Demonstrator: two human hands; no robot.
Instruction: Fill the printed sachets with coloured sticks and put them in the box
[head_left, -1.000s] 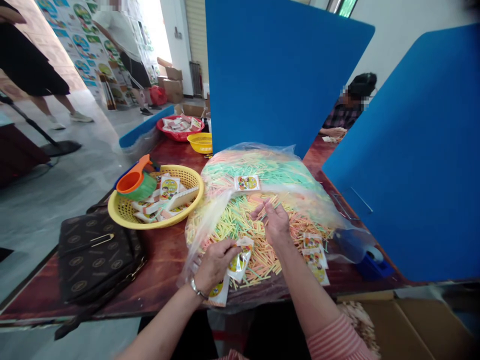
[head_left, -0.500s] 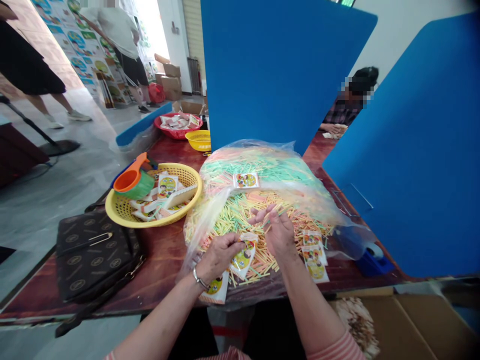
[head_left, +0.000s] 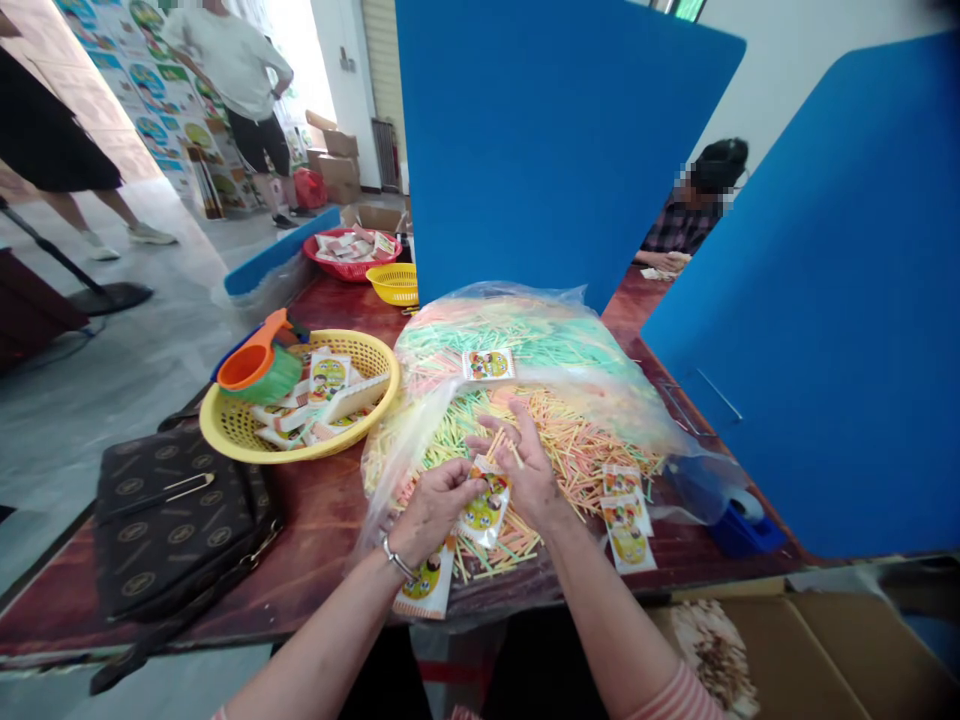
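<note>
Pinched in my left hand (head_left: 435, 505) is a small printed packet (head_left: 486, 508), upright with its top edge towards my right hand. My right hand (head_left: 529, 470) holds several thin pastel sticks (head_left: 501, 443) at the packet's top edge; whether their ends are inside it I cannot tell. Beneath both hands lies a large heap of coloured sticks (head_left: 577, 430) in an opened clear plastic bag (head_left: 622, 385). One packet (head_left: 487, 365) lies on the bag, another (head_left: 427, 585) is under my left wrist, and several overlapping packets (head_left: 628, 520) lie right of my right hand.
A yellow basket (head_left: 300, 452) on the left holds packets and an orange scoop (head_left: 251, 362). Beside it lies a brown handbag (head_left: 180, 520). A blue tape dispenser (head_left: 750, 525) stands at right. Blue partitions (head_left: 555, 150) rise behind. A co-worker (head_left: 686, 215) sits beyond.
My right hand has moved left with the sticks, from over the heap to the top of the packet. My left hand has kept hold of the packet.
</note>
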